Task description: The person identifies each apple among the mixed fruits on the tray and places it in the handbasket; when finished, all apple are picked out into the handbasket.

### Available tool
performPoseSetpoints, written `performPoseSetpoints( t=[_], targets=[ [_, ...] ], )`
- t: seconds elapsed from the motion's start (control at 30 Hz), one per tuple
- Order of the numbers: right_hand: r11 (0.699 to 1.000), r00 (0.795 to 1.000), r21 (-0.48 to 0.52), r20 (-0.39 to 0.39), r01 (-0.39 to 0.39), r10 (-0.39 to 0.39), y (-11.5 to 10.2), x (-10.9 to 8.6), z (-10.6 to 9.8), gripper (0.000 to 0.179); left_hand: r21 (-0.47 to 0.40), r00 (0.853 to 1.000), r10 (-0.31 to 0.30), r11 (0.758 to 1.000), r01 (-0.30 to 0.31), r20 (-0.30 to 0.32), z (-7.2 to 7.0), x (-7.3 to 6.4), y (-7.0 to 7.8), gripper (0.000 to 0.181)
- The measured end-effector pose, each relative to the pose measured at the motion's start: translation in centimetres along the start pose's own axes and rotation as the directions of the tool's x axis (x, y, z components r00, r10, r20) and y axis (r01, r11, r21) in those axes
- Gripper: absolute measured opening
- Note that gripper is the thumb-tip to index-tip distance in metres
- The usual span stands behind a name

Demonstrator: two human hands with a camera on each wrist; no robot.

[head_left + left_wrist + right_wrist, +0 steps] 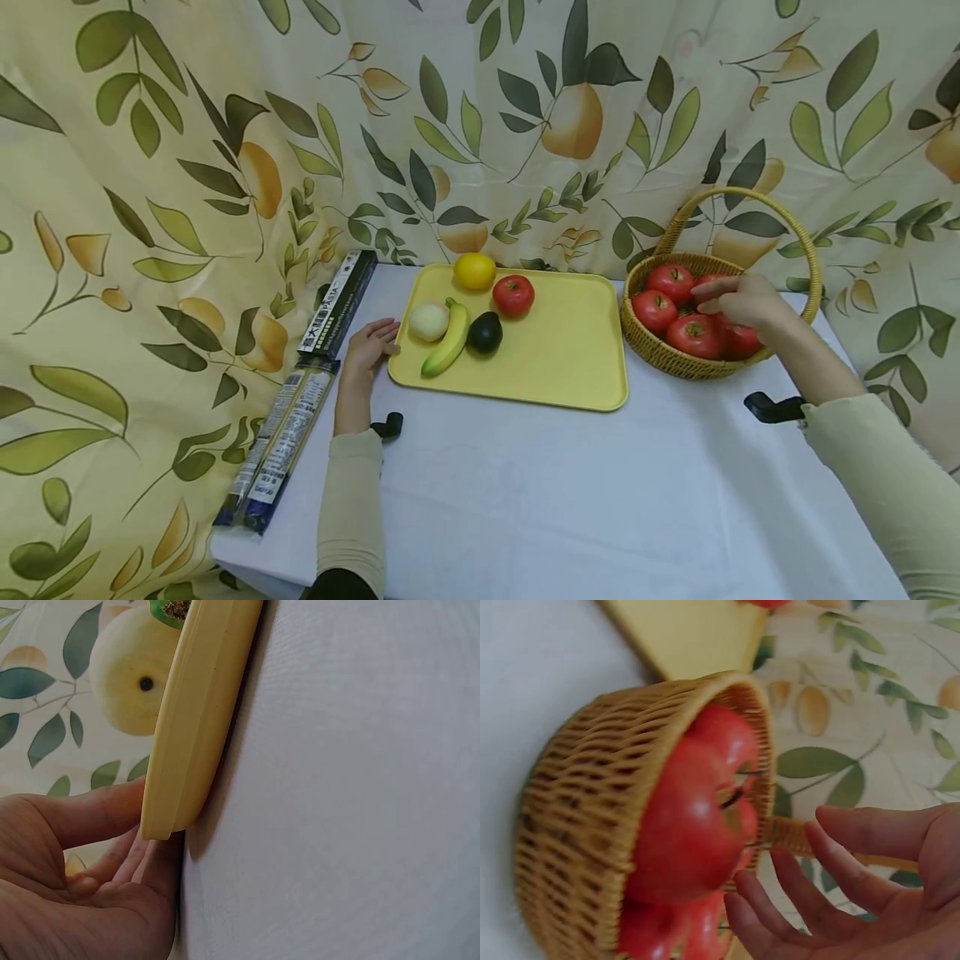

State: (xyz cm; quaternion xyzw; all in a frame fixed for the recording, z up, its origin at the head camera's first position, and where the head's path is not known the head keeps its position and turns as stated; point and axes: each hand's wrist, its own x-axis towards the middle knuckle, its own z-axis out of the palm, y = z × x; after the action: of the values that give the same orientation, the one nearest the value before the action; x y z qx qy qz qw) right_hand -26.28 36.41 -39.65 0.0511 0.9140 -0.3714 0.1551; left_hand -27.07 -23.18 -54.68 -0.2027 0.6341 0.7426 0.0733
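Observation:
At the left edge of a yellow tray (540, 375), my left hand (369, 350) grips the rim, thumb on top and fingers low beside the table in the left wrist view. On the tray lie a yellow lemon-like fruit (474, 272), a red apple (513, 297), a pale round fruit (428, 322), a banana (447, 340) and a dark avocado (484, 332). My right hand (742, 302) hovers over a wicker basket (660, 354) with several red apples (694, 335). Its fingers (810, 892) are spread and loosely bent, close to the apples, holding nothing.
A black box (341, 300) and dark plastic packets (281, 446) lie along the table's left side. The basket's tall handle (813, 258) arches behind my right hand. A leaf-patterned curtain (480, 125) hangs at the back. White cloth (562, 500) covers the table.

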Motion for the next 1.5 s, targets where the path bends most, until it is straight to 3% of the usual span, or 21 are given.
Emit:
performPoseSetpoints(
  t=[0.23,0.53,0.73,0.97,1.5],
  targets=[
    [0.994,0.999,0.103,0.014,0.046,-0.048,-1.8,-0.5,-0.6,0.052,0.006,1.000,0.007,1.000,-0.007,-0.005,0.1,0.2,0.0,0.072],
    [0.984,0.997,0.166,0.040,0.064,-0.072,-4.0,-0.5,1.0,0.055,0.019,1.000,0.003,1.000,-0.002,-0.022,0.3,0.3,0.1,0.071],
    [0.951,0.990,0.290,0.062,0.102,-0.125,-4.7,-0.2,2.2,0.053,0.011,1.000,0.003,1.000,-0.003,-0.012,0.4,0.1,0.1,0.072],
    [0.927,0.985,0.365,0.110,0.083,-0.132,-6.0,0.6,3.4,0.055,0.004,1.000,0.010,1.000,-0.010,0.013,0.4,-0.4,0.4,0.073],
    [0.890,0.974,0.452,0.173,0.057,-0.150,-9.0,2.9,7.2,0.052,-0.019,1.000,0.017,1.000,-0.017,0.005,0.0,-0.1,0.0,0.073]
  ],
)
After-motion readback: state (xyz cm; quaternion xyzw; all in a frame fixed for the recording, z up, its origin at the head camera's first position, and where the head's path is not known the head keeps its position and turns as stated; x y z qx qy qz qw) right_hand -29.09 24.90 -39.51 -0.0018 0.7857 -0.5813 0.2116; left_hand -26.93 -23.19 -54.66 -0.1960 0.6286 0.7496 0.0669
